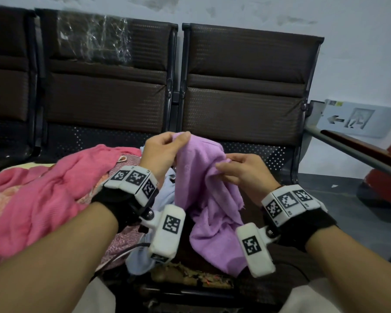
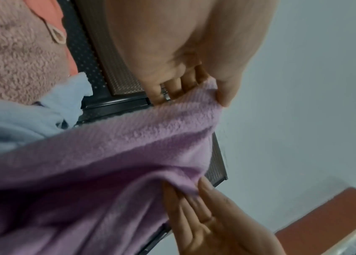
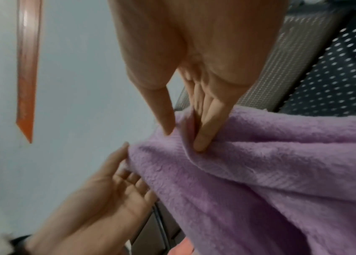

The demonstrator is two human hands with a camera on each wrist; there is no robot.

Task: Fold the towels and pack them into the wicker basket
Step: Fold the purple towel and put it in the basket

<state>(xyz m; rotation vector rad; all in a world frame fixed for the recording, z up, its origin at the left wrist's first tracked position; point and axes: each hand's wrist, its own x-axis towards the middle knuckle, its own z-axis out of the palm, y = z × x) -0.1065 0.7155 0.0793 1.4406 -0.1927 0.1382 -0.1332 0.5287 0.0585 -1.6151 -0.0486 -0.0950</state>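
The left hand (image 1: 161, 152) pinches the top edge of the purple towel (image 1: 210, 199) between thumb and fingers and holds it up high. The right hand (image 1: 242, 172) pinches the same towel a little lower and to the side. Both hands grip the cloth, so the towel hangs down between the arms, above the seat — it is not folded yet.

I think the hands hold it up like this to find the corners and shake it flat. A towel is floppy, so it needs two grips before it can be folded neatly.

To the left lies a pile of more cloth: a big pink towel (image 1: 45, 190) on top and a pale blue towel (image 1: 165, 195) just beside the purple one. They wait on the dark bench seats (image 1: 244, 98), still in a heap.

I cannot see the wicker basket in any view. So the job looks like it is near the start — lots of towels are left to fold and pack.
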